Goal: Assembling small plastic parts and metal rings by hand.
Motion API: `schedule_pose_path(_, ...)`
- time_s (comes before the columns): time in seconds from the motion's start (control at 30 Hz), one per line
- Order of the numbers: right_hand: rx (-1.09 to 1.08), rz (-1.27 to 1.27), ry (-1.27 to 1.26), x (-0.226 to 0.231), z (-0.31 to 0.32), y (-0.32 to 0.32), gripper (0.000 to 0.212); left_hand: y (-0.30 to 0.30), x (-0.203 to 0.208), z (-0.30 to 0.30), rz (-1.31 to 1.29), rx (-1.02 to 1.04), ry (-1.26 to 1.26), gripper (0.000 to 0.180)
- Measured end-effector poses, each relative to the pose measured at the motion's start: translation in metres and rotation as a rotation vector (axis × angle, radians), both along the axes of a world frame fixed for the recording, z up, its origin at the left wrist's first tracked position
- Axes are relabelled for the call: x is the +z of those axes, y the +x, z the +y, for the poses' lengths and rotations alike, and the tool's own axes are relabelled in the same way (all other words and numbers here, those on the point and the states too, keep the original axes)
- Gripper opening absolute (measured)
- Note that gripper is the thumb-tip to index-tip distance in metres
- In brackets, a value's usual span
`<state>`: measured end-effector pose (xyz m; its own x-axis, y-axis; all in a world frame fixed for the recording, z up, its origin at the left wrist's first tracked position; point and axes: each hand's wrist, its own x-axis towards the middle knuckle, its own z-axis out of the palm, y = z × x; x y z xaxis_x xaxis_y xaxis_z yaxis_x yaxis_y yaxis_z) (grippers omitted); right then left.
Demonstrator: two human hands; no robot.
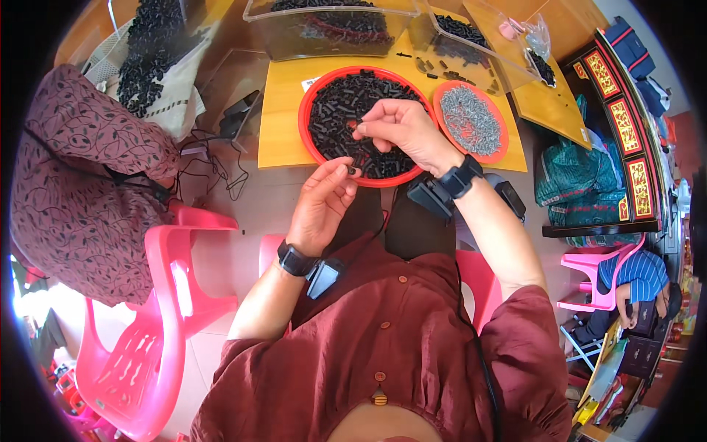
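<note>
My left hand pinches a small black plastic piece between thumb and fingertips, just over the near rim of a round red basin. Many short black plastic pieces fill that basin. Above its right side, my right hand has thumb and forefinger pressed together; whatever sits in that pinch is too small to make out. A flat orange-red dish beside the basin carries a heap of small silvery screw-like parts. Both wrists wear black straps with small devices.
Yellow table holds a clear bin of black pieces at the back and another transparent container to its right. Loose black pieces lie near it. On my left are a person in patterned clothes and a pink chair.
</note>
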<state>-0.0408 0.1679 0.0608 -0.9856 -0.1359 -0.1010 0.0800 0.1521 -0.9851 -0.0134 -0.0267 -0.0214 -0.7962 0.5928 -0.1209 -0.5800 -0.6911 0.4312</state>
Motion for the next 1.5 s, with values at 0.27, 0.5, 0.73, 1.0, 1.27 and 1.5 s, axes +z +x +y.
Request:
schedule_pose_path(0.27,0.006,-0.124,-0.533,-0.005,-0.002,0.038,0.032,0.007,0.0,-0.003,0.046,-0.015,0.021,0.02)
schedule_pose_path(0.5,-0.027,-0.154,-0.728,-0.002,-0.006,0.054,0.026,0.007,0.011,-0.001,0.036,-0.007,0.007,0.02)
schedule_pose_path(0.73,-0.178,-0.124,-0.304,0.005,0.004,0.04,0.022,-0.002,0.014,0.001,0.003,-0.011,-0.011,0.02)
schedule_pose_path(1.0,-0.145,-0.077,0.214,0.014,0.028,0.004,0.019,-0.012,0.016,0.002,-0.017,-0.02,-0.021,0.02)
schedule_pose_path(1.27,0.008,0.352,0.859,-0.002,0.006,-0.041,0.013,-0.018,0.015,0.005,-0.022,-0.023,-0.02,0.02)
schedule_pose_path(1.5,0.111,0.337,1.114,-0.005,-0.003,-0.059,0.017,-0.021,0.014,0.004,-0.044,-0.01,-0.059,0.021)
